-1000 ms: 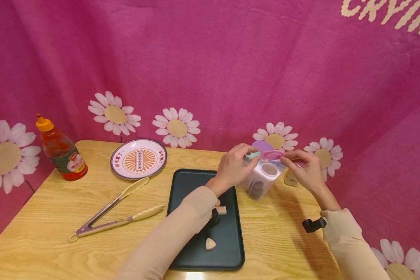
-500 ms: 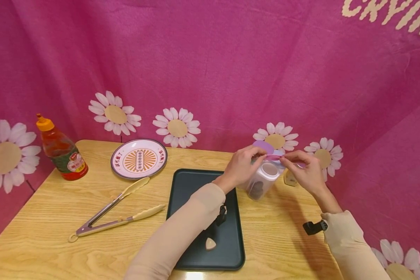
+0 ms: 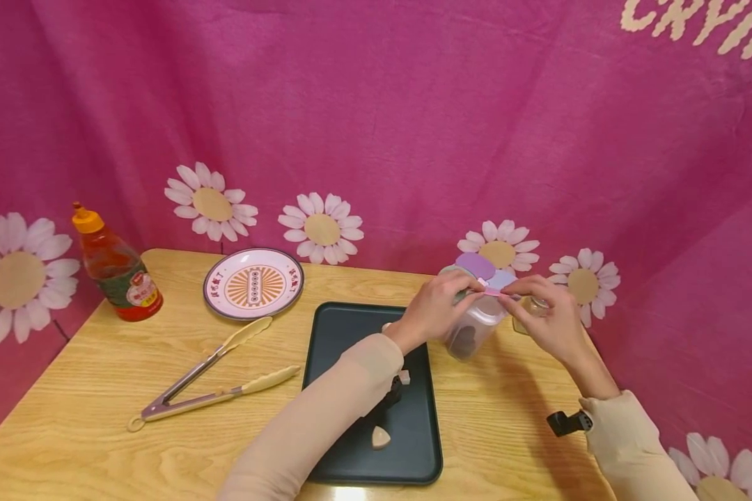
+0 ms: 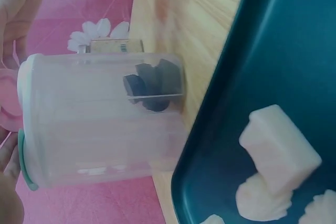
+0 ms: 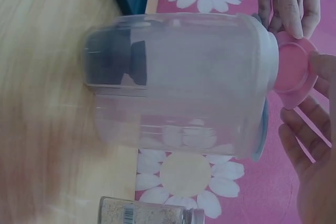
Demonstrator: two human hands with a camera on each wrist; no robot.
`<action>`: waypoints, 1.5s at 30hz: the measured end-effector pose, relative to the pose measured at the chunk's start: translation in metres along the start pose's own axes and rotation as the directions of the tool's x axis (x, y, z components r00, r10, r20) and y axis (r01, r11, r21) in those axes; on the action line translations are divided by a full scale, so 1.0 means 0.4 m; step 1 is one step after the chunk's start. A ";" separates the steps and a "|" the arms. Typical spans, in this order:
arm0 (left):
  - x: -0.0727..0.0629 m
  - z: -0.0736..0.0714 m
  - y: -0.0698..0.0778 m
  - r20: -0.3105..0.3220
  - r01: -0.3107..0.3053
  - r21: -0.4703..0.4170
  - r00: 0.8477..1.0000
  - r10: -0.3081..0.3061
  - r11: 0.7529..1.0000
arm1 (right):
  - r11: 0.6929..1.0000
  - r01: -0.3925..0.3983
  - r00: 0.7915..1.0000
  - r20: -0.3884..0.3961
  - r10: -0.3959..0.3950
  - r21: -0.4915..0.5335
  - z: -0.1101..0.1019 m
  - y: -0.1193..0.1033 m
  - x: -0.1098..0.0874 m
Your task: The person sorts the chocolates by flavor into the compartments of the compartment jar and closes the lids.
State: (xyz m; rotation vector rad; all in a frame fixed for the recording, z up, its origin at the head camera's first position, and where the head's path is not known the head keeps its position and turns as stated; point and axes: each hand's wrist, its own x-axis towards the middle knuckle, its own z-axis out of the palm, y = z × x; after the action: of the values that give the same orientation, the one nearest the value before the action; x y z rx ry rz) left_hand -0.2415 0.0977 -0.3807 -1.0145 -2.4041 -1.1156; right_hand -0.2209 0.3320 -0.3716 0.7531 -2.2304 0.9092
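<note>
Left hand (image 3: pixel 439 309) and right hand (image 3: pixel 553 319) both pinch the pink lid (image 5: pixel 291 72) by its edge, at the top of the clear container (image 5: pixel 194 72) on the surface (image 3: pixel 489 417) beside the tray (image 3: pixel 413 435); container body's unheld, so uneven pressure could tip it or skew the lid

The head view was bright and fairly sharp, with white glare (image 3: pixel 349 494) on the table (image 3: pixel 213 449) below the tray (image 3: pixel 376 477) and a soft shadow (image 3: pixel 539 410) beside the right sleeve (image 3: pixel 633 442). Both wrist views were dimmer and hazy, the box (image 4: pixel 100 129) milky with pale streaks.
</note>
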 end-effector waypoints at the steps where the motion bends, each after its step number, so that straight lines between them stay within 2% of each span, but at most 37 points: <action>1: -0.003 0.001 -0.001 0.008 -0.005 0.001 1.000 0.005 1.000 | 1.000 0.010 1.000 0.001 -0.010 -0.011 0.000 -0.001 -0.004; 12: -0.019 0.006 -0.018 0.056 -0.116 0.056 0.992 0.113 0.992 | 0.995 0.096 0.994 0.047 -0.094 -0.029 0.015 0.001 -0.046; 19: -0.020 0.000 -0.025 0.084 -0.122 0.064 0.990 0.116 0.991 | 0.979 0.203 0.979 0.011 -0.203 0.007 0.026 0.013 -0.054; 25: -0.017 -0.002 -0.028 0.098 -0.101 0.062 0.991 0.094 0.993 | 0.979 0.206 0.978 -0.018 -0.206 -0.004 0.038 0.025 -0.066; 30: -0.016 -0.004 -0.028 0.104 -0.101 0.059 0.990 0.095 0.993 | 0.977 0.213 0.977 -0.028 -0.212 0.025 0.044 0.028 -0.070; 41: -0.008 -0.001 -0.023 0.151 -0.138 0.089 0.981 0.124 0.986 | 0.971 0.239 0.970 -0.041 -0.239 -0.009 0.044 0.031 -0.079; 43: -0.007 -0.003 -0.025 0.160 -0.135 0.082 0.980 0.120 0.987 | 0.975 0.224 0.974 -0.027 -0.224 0.008 0.041 0.029 -0.077; 45: -0.005 -0.007 -0.025 0.165 -0.125 0.068 0.980 0.112 0.990 | 0.984 0.174 0.985 -0.003 -0.174 0.041 0.036 0.028 -0.075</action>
State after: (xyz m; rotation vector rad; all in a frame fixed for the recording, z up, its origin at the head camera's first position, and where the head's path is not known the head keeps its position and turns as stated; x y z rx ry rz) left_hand -0.2474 0.0904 -0.3853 -1.2466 -2.4516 -0.9241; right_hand -0.2134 0.3362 -0.4056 0.9506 -2.1133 0.8707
